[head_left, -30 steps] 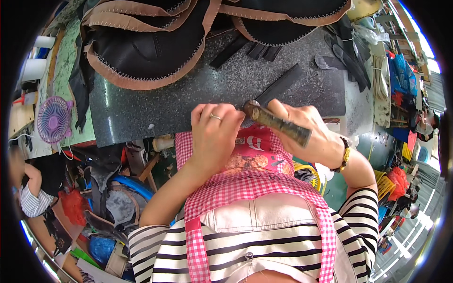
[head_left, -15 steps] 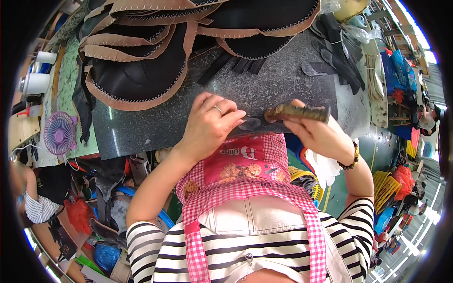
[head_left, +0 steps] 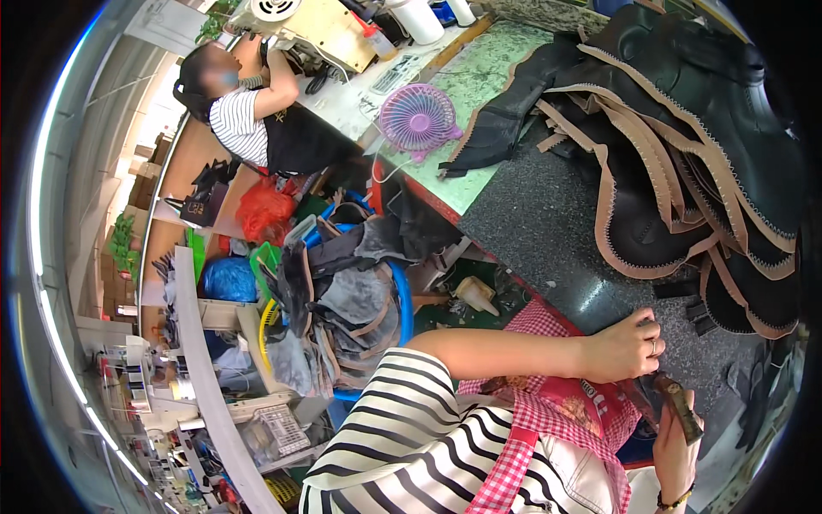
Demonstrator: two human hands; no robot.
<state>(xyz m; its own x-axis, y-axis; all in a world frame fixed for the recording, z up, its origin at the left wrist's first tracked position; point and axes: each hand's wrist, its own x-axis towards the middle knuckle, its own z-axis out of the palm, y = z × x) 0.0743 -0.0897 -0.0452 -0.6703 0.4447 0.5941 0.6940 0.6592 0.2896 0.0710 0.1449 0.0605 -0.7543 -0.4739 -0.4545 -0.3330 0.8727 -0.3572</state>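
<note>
My left hand (head_left: 623, 348) is over the near edge of the dark stone slab (head_left: 591, 287), its fingers curled together; what they hold, if anything, is hidden. My right hand (head_left: 675, 458), lower right, grips a worn brown tool (head_left: 681, 409) that looks like a hammer. Its rounded end lies close to the left hand's fingers. Between the hands, a dark flat piece (head_left: 639, 396) shows in part. Beyond my left hand lies a pile of black leather pieces (head_left: 646, 231) with tan, zigzag-stitched edges. Short black strips (head_left: 700, 319) lie beside the pile.
A purple fan (head_left: 418, 117) stands on the green bench top (head_left: 479, 184) left of the slab. Below are a blue-rimmed basket (head_left: 402, 308) heaped with grey and black pieces, and red bags (head_left: 265, 210). Another person (head_left: 244, 116) is at a machine, far left.
The view has swung left, bringing the other person and the floor baskets into sight. My hands stay close together, the right still around the tool.
</note>
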